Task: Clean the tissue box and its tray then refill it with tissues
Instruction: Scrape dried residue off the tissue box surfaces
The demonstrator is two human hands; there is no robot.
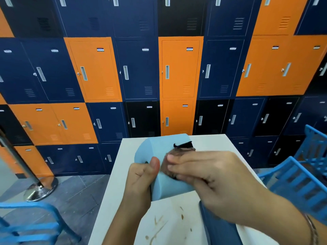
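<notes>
Sitting between the hands, tissue box (164, 147): left hand (139, 181) grips it, right hand (212, 174) holds cloth (184, 146) against it.

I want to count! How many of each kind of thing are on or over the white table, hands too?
tissue box, light blue: 1
dark cloth: 1
dark blue tray: 1
hands: 2, the left hand and the right hand
Total: 5
</notes>
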